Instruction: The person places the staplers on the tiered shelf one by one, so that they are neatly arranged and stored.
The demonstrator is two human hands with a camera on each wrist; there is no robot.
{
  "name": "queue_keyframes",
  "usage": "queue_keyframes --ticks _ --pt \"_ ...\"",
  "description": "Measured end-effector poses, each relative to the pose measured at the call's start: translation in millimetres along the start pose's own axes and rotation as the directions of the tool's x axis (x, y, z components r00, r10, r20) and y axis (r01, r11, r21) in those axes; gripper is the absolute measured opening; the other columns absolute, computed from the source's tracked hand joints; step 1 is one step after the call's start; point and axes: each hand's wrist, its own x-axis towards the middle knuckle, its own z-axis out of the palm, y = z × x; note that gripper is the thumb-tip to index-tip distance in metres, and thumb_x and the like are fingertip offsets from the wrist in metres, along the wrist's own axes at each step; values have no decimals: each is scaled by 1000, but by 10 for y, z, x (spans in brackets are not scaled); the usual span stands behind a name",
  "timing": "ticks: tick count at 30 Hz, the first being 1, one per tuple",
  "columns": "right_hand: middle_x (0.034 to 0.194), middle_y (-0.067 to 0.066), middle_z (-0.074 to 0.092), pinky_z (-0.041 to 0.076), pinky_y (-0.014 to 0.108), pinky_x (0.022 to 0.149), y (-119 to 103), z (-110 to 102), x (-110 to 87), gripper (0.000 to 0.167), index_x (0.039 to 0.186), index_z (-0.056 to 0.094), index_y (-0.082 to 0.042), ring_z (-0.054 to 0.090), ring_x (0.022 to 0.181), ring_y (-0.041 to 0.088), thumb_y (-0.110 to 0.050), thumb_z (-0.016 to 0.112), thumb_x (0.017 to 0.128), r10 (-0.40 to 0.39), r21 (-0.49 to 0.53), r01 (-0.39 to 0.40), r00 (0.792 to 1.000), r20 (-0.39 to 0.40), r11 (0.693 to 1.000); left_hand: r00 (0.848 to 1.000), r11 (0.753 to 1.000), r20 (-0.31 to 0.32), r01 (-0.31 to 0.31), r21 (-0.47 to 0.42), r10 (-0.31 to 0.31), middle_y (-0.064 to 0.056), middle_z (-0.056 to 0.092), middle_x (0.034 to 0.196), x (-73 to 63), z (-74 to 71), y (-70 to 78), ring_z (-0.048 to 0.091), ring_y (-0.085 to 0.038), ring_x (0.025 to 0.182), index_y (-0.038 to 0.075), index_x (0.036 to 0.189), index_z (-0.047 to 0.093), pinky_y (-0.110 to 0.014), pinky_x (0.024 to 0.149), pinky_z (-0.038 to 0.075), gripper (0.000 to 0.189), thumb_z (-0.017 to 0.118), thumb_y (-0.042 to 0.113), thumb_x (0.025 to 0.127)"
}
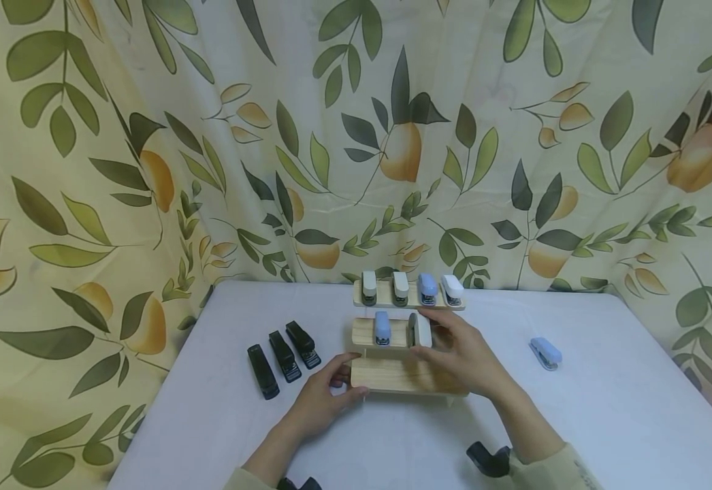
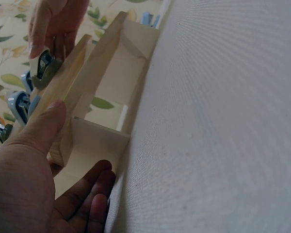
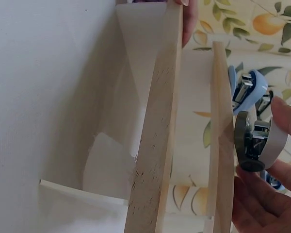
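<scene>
My right hand (image 1: 469, 354) holds a white stapler (image 1: 421, 331) with a grey base between thumb and fingers, turned on its side at the middle shelf (image 1: 365, 332) of a tiered wooden stand. To its left on that shelf stands a blue stapler (image 1: 382, 328). My left hand (image 1: 319, 401) grips the left end of the stand's bottom shelf (image 1: 401, 378), thumb at the front and index finger behind. In the left wrist view its other fingers (image 2: 89, 199) hang loosely below the board. In the right wrist view the held white stapler (image 3: 269, 145) has its base against the shelf edge.
On the top shelf (image 1: 414, 299) stand several white and blue staplers. Black staplers (image 1: 282, 355) lie in a row on the white table left of the stand. A lone blue stapler (image 1: 546, 353) lies to the right. A leaf-patterned curtain (image 1: 356, 224) hangs behind.
</scene>
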Motion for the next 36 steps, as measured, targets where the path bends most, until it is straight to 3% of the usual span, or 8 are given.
queue_keyframes --ticks 15,36 --pt "156 18 50 35 64 118 -53 30 19 69 150 53 -13 44 146 44 -36 81 91 16 -10 -16 1000 0 1000 1000 1000 7 3 -18 -3 12 64 124 1 -9 -3 58 -12 115 50 146 47 -44 104 49 66 73 63 88" --pt "155 15 53 35 62 120 -56 87 88 69 149 55 -12 43 147 43 -42 79 92 60 -33 -60 998 5 998 1000 999 15 -2 -32 3 11 64 124 7 -7 -19 58 -12 116 52 146 46 -45 106 48 65 72 63 88"
